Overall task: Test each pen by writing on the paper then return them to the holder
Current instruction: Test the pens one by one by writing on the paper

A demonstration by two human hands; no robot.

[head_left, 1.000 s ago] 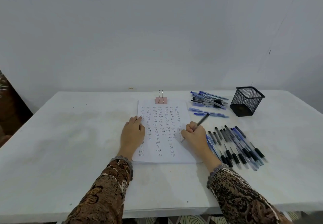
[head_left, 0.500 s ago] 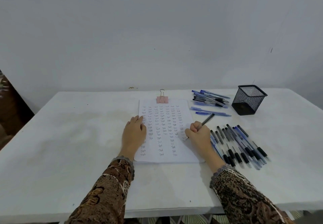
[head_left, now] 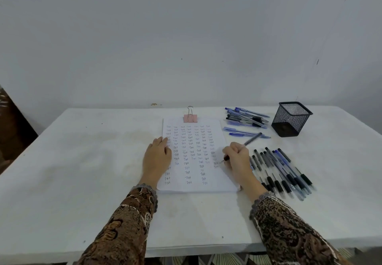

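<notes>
A white sheet of paper (head_left: 194, 186), covered in columns of small handwritten words, lies in the middle of the table under a pink binder clip (head_left: 190, 118). My left hand (head_left: 156, 157) rests flat on the sheet's left edge. My right hand (head_left: 237, 157) grips a dark pen (head_left: 251, 139) with its tip touching the paper's right side. A black mesh holder (head_left: 290, 120) stands at the back right; it looks empty. Several pens (head_left: 283, 169) lie in a row right of my right hand.
A second pile of blue and black pens (head_left: 246, 117) lies behind the paper, left of the holder, with two blue pens (head_left: 244, 132) lying apart in front of it. The white table (head_left: 82, 161) meets a plain wall. A dark object (head_left: 12, 132) stands at the far left.
My right hand with the pen has shifted slightly down the paper's right side, and the pen's tail has tilted. My left hand stays put. The camera view has drifted a little.
</notes>
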